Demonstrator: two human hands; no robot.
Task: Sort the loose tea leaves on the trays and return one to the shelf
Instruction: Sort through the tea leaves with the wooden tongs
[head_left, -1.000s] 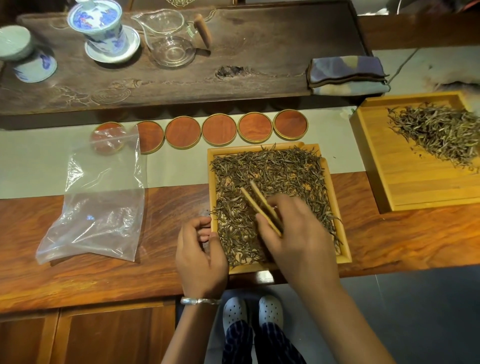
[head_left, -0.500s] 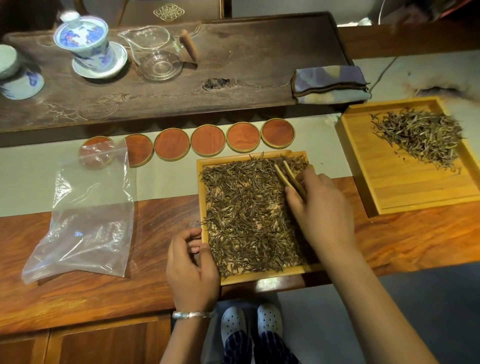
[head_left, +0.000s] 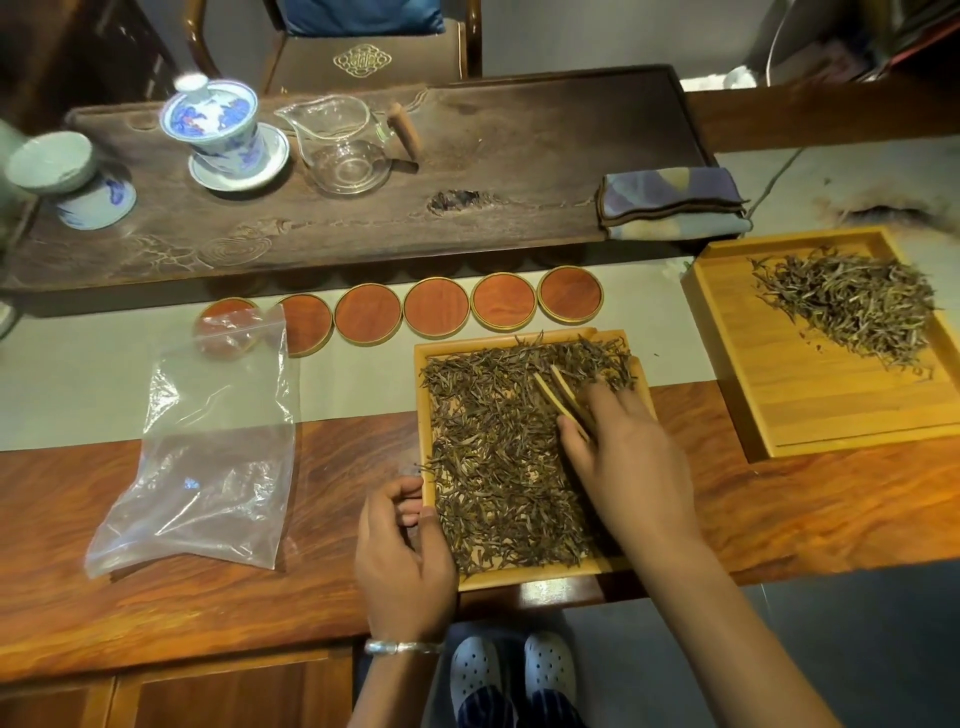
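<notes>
A small bamboo tray (head_left: 524, 580) lies at the table's front edge, covered with dark loose tea leaves (head_left: 493, 457). My right hand (head_left: 623, 462) rests over its right half, holding bamboo tweezers (head_left: 558, 392) whose tips point up-left into the leaves near the far side. My left hand (head_left: 402, 551) grips the tray's left rim near the front corner, thumb on the edge. A larger bamboo tray (head_left: 810, 410) sits at the right with a pile of paler tea leaves (head_left: 852, 301) in its far half.
A clear plastic bag (head_left: 208, 457) lies to the left of the small tray. Several round red coasters (head_left: 436, 314) line up behind it. A dark tea board (head_left: 519, 166) carries a lidded gaiwan (head_left: 218, 124), a glass pitcher (head_left: 343, 143) and a folded cloth (head_left: 675, 202).
My right hand with the tweezers moved from the tray's front middle to its far right, then drew back slightly toward the middle. My left hand kept its hold on the left rim.
</notes>
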